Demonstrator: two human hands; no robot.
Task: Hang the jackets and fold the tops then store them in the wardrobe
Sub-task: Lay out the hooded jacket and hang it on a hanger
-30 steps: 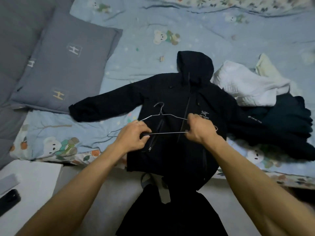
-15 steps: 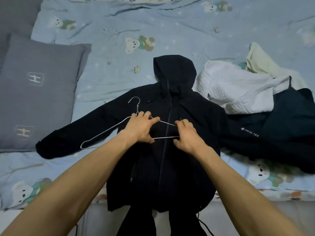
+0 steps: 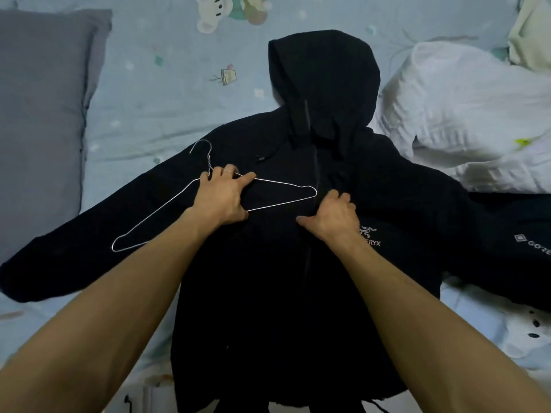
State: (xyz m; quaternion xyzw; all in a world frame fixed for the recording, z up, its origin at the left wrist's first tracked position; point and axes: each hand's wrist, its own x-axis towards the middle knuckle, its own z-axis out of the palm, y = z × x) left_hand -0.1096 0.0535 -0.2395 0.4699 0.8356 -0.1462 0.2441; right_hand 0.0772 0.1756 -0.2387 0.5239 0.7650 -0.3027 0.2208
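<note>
A black hooded jacket (image 3: pixel 298 263) lies spread face up on the bed, hood away from me, sleeves out to both sides. A thin wire hanger (image 3: pixel 280 183) rests on its left chest and sleeve, hook pointing away. My left hand (image 3: pixel 222 198) grips the hanger just below the hook. My right hand (image 3: pixel 332 216) is on the jacket's chest by the front zip, fingers curled into the fabric, apart from the hanger's right tip.
A grey pillow (image 3: pixel 38 129) lies at the left. A white garment (image 3: pixel 465 114) and a pale one (image 3: pixel 530 31) are heaped at the right, with another dark jacket (image 3: pixel 512 248) under my jacket's right sleeve. The blue bear-print sheet (image 3: pixel 167 93) covers the bed.
My right hand has let go of the hanger and moved onto the jacket front. The left hand has shifted the hanger leftward. The camera has come closer to the jacket.
</note>
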